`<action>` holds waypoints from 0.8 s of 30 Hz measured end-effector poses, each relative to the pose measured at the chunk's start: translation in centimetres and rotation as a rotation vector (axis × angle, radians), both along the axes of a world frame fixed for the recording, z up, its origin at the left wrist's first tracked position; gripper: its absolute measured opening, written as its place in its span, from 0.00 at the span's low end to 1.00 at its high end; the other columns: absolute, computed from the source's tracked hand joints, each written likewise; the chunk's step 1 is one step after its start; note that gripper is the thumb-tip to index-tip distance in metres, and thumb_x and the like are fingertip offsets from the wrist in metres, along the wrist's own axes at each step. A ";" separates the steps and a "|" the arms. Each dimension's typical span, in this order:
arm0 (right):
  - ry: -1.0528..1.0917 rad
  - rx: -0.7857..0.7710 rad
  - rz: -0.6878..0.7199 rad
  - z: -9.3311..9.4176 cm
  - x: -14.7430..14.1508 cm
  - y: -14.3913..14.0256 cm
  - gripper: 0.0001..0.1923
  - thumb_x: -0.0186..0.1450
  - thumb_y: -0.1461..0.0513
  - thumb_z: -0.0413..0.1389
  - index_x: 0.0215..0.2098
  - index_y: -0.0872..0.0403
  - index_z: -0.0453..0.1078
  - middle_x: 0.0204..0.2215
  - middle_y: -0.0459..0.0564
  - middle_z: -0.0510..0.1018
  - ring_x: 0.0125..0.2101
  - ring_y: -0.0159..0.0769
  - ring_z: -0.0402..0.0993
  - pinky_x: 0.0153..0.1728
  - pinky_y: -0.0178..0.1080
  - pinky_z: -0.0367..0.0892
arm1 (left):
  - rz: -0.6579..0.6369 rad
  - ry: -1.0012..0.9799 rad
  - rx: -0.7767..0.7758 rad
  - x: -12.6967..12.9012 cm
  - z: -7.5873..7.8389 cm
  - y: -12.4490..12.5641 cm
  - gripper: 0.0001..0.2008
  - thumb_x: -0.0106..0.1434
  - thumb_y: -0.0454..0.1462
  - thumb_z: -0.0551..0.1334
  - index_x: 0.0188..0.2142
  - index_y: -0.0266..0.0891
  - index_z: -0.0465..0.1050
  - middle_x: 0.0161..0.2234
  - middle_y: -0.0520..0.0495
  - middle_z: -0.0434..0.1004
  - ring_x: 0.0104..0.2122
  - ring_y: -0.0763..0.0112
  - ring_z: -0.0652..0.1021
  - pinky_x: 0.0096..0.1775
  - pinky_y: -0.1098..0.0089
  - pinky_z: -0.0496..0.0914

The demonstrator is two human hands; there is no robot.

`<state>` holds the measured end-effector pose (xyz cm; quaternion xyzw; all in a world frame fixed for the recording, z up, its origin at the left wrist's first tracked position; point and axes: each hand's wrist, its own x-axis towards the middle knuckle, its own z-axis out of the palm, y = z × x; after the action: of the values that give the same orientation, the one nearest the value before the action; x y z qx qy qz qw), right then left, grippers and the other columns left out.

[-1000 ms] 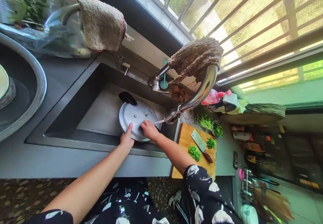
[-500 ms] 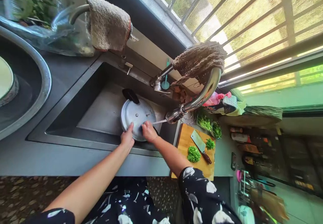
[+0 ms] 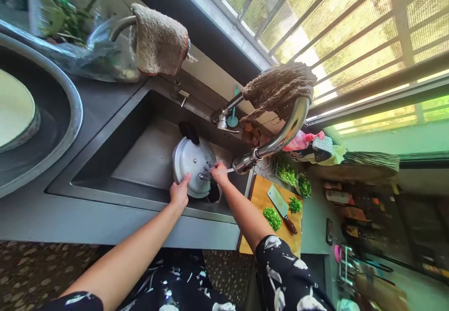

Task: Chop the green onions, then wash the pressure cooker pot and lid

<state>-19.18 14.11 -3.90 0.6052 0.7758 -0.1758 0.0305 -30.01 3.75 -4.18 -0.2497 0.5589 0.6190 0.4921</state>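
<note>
A silver pressure cooker lid (image 3: 189,170) with two black handles is tilted in the dark sink (image 3: 136,154). My left hand (image 3: 179,191) grips its near rim, thumb on top. Above the right part of the lid, my right hand (image 3: 219,172) is closed, just under the mouth of the chrome faucet (image 3: 242,163). A thin stream of water runs from the faucet onto this hand. Dark, thin loops show at my right fingertips, too small and blurred to name.
Right of the sink, a wooden cutting board (image 3: 257,198) bears a cleaver (image 3: 278,201) and chopped greens (image 3: 272,218). A large metal basin (image 3: 75,110) stands at left. A mop-like cloth (image 3: 280,86) drapes over the faucet; a towel (image 3: 159,39) hangs on another tap.
My right hand has moved slightly right and up over the lid, uncovering dark loops and the near black handle. My left hand still grips the rim. The whole view has shifted slightly.
</note>
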 end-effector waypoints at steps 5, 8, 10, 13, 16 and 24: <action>0.003 -0.120 0.536 1.0 -0.2 4.4 0.14 0.60 0.70 0.50 0.43 0.57 0.70 0.45 0.54 0.71 0.47 0.36 0.65 0.49 0.38 0.61 | 0.021 -0.051 0.026 -0.3 0.4 -0.2 0.12 0.45 0.29 0.71 0.31 0.33 0.74 0.27 0.48 0.78 0.29 0.70 0.78 0.43 0.65 0.72; -0.105 -0.228 0.623 0.6 -1.2 5.1 0.13 0.60 0.71 0.49 0.40 0.57 0.72 0.42 0.54 0.73 0.43 0.37 0.68 0.46 0.36 0.62 | -0.034 -0.074 0.081 -0.1 0.0 -0.5 0.16 0.41 0.30 0.73 0.31 0.32 0.74 0.28 0.47 0.78 0.28 0.69 0.78 0.42 0.62 0.72; -0.158 -0.252 0.513 0.3 -1.8 5.3 0.12 0.59 0.69 0.51 0.40 0.56 0.72 0.41 0.53 0.75 0.41 0.36 0.69 0.43 0.34 0.63 | -0.057 -0.036 0.116 0.1 -0.4 -0.7 0.19 0.38 0.32 0.74 0.32 0.32 0.75 0.28 0.47 0.79 0.29 0.67 0.78 0.42 0.62 0.71; -0.248 -0.277 0.320 -0.3 -2.6 5.5 0.10 0.60 0.65 0.53 0.38 0.57 0.73 0.35 0.52 0.77 0.36 0.36 0.72 0.35 0.33 0.65 | -0.081 0.034 0.119 0.3 -0.8 -0.9 0.21 0.35 0.34 0.75 0.32 0.32 0.76 0.27 0.47 0.79 0.29 0.67 0.78 0.42 0.62 0.71; -0.309 -0.261 0.209 -0.8 -3.1 5.0 0.11 0.60 0.65 0.52 0.38 0.59 0.73 0.33 0.54 0.77 0.33 0.37 0.72 0.33 0.34 0.65 | -0.084 0.023 0.129 0.3 -0.7 -0.8 0.19 0.36 0.33 0.74 0.31 0.32 0.76 0.27 0.47 0.79 0.28 0.68 0.77 0.41 0.63 0.71; -0.077 -0.075 0.468 2.4 -1.7 4.3 0.14 0.62 0.69 0.50 0.44 0.55 0.71 0.46 0.54 0.71 0.44 0.37 0.68 0.45 0.36 0.64 | 0.071 -0.081 0.085 -0.5 0.2 -0.4 0.11 0.47 0.27 0.69 0.32 0.33 0.75 0.28 0.48 0.79 0.27 0.72 0.77 0.42 0.65 0.71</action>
<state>-20.83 18.44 -1.52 0.4135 0.8861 -0.1695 0.1227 -30.51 3.35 -3.94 -0.2731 0.5027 0.6485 0.5021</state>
